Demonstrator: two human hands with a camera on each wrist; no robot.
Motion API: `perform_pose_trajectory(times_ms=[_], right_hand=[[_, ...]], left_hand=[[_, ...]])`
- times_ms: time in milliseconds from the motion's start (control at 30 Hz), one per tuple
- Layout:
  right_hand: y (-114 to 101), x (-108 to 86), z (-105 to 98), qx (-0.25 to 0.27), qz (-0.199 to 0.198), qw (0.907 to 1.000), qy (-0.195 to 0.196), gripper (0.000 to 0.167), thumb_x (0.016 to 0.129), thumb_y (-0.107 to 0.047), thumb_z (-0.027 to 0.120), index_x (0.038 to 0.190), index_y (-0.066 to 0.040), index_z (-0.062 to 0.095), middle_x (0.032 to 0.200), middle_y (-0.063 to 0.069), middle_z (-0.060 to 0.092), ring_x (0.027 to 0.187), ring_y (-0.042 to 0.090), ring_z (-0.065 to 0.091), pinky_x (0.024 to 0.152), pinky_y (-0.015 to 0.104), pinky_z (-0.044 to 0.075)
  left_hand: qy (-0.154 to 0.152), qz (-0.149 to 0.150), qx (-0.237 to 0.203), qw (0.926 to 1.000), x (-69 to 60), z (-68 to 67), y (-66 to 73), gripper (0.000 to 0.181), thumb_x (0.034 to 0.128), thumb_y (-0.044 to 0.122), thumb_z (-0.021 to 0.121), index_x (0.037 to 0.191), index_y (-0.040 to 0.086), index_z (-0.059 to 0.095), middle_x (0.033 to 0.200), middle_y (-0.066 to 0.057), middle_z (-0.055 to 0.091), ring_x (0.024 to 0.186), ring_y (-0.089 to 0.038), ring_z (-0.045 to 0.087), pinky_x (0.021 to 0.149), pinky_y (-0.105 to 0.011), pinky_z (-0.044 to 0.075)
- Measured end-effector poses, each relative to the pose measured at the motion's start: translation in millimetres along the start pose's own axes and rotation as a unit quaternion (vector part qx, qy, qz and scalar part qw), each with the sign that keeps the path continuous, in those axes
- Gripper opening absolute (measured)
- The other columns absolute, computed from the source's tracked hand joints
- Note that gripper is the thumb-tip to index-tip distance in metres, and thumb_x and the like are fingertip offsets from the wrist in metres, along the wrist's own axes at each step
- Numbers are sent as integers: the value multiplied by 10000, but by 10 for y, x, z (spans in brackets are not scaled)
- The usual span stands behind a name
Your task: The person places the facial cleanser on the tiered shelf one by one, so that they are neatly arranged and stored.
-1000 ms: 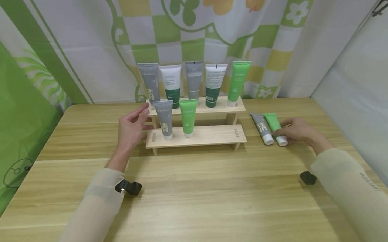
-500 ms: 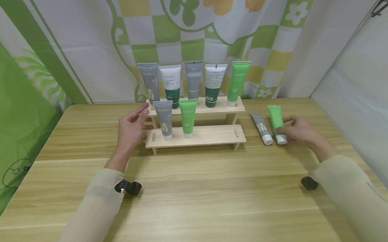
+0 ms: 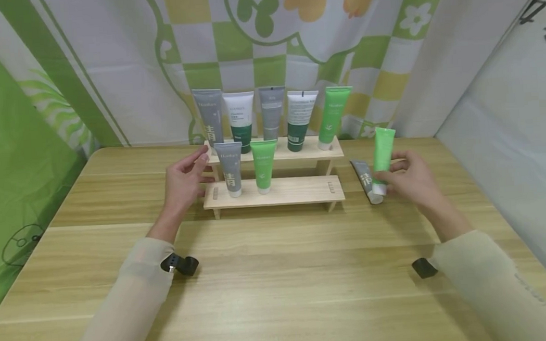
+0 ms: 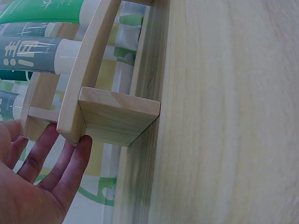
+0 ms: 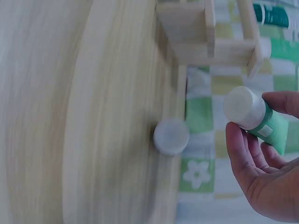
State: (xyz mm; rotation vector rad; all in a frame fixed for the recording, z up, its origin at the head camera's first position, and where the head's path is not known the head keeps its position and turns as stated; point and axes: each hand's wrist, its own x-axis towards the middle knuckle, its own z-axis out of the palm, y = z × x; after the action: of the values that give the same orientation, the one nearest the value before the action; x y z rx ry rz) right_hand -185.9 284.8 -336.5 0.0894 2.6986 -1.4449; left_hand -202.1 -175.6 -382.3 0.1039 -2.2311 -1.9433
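Observation:
My right hand pinches a green squeeze tube near its white cap, holding it upright above the table. Just behind and left of it, a grey squeeze tube lies on the table. On the far left my left hand touches the end of a two-tier wooden stand; its fingers reach along the stand's end with the fingertips on the wood. A grey tube and another green tube stand caps down on the lower tier.
Along the upper tier stand several tubes, among them a white-and-green tube and a green tube at its right end. Behind the wooden table hangs a patterned curtain. A white wall borders the right side.
My right hand has lifted the green tube off the table, tilted it upright and brought it slightly left, over the grey tube. The left hand stays at the stand.

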Motion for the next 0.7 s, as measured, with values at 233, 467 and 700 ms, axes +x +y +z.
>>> perform_pose_trajectory(times_ms=[233, 467, 700], right_hand=[[-190, -73, 227, 80, -454, 9988, 184, 733, 935, -176, 735, 1456, 69, 282, 1191, 205, 513, 795, 130, 622, 691, 296, 610], [-368, -124, 467, 295, -887, 9953, 259, 686, 910, -120, 749, 1395, 66, 302, 1182, 212, 519, 940, 241, 587, 692, 271, 594], [-515, -121, 723, 422, -1246, 9904, 427, 646, 867, -35, 773, 1341, 34, 338, 1123, 203, 548, 943, 286, 604, 721, 269, 593]], left_hand=[[-2, -75, 25, 10000, 6, -2, 0, 444, 994, 427, 626, 1391, 230, 623, 1115, -172, 715, 890, -415, 715, 502, -322, 587], [10, -68, -1, 10000, 3, -2, 8, 440, 994, 425, 626, 1389, 230, 626, 1110, -167, 714, 878, -409, 717, 512, -339, 592], [10, -125, -67, 9999, 8, -5, 5, 434, 992, 420, 633, 1381, 228, 633, 1064, -142, 721, 891, -426, 712, 511, -341, 594]])
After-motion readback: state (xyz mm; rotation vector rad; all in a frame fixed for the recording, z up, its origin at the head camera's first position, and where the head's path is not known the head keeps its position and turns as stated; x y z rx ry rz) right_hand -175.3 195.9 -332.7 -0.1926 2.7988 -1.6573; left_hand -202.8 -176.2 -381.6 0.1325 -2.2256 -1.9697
